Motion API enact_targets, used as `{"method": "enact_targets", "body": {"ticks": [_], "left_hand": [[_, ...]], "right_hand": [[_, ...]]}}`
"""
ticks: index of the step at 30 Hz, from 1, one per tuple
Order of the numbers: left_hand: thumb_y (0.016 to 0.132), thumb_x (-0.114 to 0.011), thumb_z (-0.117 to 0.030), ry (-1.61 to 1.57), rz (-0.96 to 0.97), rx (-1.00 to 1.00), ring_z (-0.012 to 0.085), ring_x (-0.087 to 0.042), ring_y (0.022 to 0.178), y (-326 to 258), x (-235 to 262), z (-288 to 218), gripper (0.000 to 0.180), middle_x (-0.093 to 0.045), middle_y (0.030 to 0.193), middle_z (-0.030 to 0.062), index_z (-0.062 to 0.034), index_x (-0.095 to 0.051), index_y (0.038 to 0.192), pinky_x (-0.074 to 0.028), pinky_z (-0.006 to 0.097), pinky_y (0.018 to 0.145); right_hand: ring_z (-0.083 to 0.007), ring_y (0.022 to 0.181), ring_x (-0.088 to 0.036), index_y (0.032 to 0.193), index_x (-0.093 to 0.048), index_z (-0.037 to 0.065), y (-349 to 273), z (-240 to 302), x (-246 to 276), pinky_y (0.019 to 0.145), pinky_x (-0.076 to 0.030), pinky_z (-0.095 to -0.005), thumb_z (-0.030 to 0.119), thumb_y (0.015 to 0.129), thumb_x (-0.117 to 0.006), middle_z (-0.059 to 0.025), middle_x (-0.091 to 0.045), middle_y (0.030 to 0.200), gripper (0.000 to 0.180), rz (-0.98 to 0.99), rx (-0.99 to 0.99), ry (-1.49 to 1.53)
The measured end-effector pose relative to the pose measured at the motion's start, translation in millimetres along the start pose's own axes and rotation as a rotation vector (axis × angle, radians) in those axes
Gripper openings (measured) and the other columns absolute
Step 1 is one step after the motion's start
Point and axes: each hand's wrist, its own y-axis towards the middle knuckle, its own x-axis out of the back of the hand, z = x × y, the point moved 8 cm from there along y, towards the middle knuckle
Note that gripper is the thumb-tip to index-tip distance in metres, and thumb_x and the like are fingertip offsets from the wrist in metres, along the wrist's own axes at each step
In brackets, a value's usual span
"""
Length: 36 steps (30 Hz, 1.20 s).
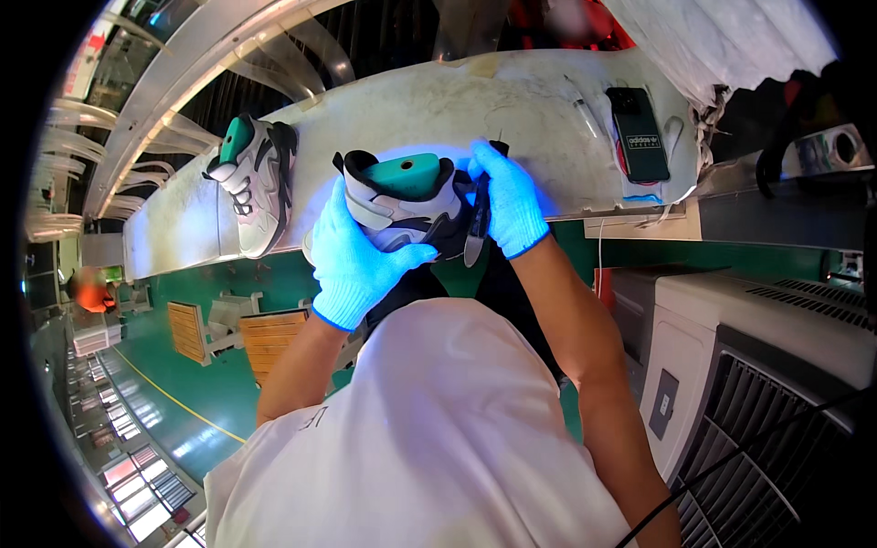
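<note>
My left hand (352, 265), in a knitted glove glowing blue, is closed around the toe side of a grey-and-black sneaker (376, 214). A teal shoe last (406, 175) fills the sneaker's opening. My gloved right hand (512, 203) is closed on a black-handled knife (479, 217), its silver blade pointing down towards me beside the shoe's heel. A thin metal point sticks up above that hand's fingers; whether it belongs to the same tool I cannot tell. Further left on the worktop stands a second sneaker (265, 196) with a teal last inside.
The pale worktop (457, 100) runs across in front of me. At its right end lie a dark phone (639, 135) and a thin pen-like item (582, 108). Clear hoses (306, 55) line the back left. A grey machine (731, 365) stands at my right.
</note>
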Motion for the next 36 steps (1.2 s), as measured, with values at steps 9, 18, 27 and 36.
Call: {"method": "enact_targets", "body": {"ticks": [9, 18, 27, 36], "left_hand": [[0.052, -0.112, -0.046, -0.073, 0.010, 0.025, 0.0438, -0.073, 0.122, -7.4, -7.9, 1.9, 0.129, -0.073, 0.133, 0.0208, 0.0011, -0.051, 0.155, -0.059, 0.053, 0.104], [0.055, -0.111, -0.048, -0.049, -0.037, 0.001, 0.0383, -0.076, 0.117, -4.7, 0.5, -8.7, 0.117, -0.075, 0.129, 0.0171, -0.0014, -0.056, 0.147, -0.061, 0.049, 0.100], [0.056, -0.109, -0.047, -0.100, 0.042, 0.057, 0.0406, -0.074, 0.111, 2.6, -1.2, -2.6, 0.101, -0.075, 0.118, 0.0163, -0.0052, -0.067, 0.138, -0.059, 0.050, 0.090], [0.054, -0.108, -0.050, 0.024, -0.003, 0.051, 0.0430, -0.070, 0.114, 1.7, -3.2, 9.8, 0.118, -0.071, 0.129, 0.0208, 0.0031, -0.058, 0.147, -0.054, 0.052, 0.097]], "right_hand": [[-0.0182, 0.075, -0.067, 0.098, -0.075, 0.005, -19.0, 10.1, -19.6, 0.070, -0.056, -0.0383, 0.037, 0.103, -0.078, -0.0027, -0.067, 0.085, 0.033, -0.079, 0.062, -0.392], [-0.0139, 0.083, -0.067, 0.110, -0.071, 0.004, -42.6, -8.0, -4.1, 0.075, -0.056, -0.0342, 0.024, 0.108, -0.075, -0.0021, -0.069, 0.090, 0.021, -0.191, 0.276, -0.170], [-0.0169, 0.073, -0.062, 0.095, -0.073, -0.004, -74.7, 19.7, -24.1, 0.072, -0.051, -0.0361, 0.024, 0.109, -0.073, -0.0072, -0.072, 0.080, 0.031, -0.396, 0.513, -0.569], [-0.0132, 0.086, -0.060, 0.094, -0.069, -0.004, -94.2, 11.6, -41.3, 0.080, -0.049, -0.0306, 0.017, 0.107, -0.066, -0.0040, -0.067, 0.092, 0.024, -0.582, 0.426, -0.313]]}}
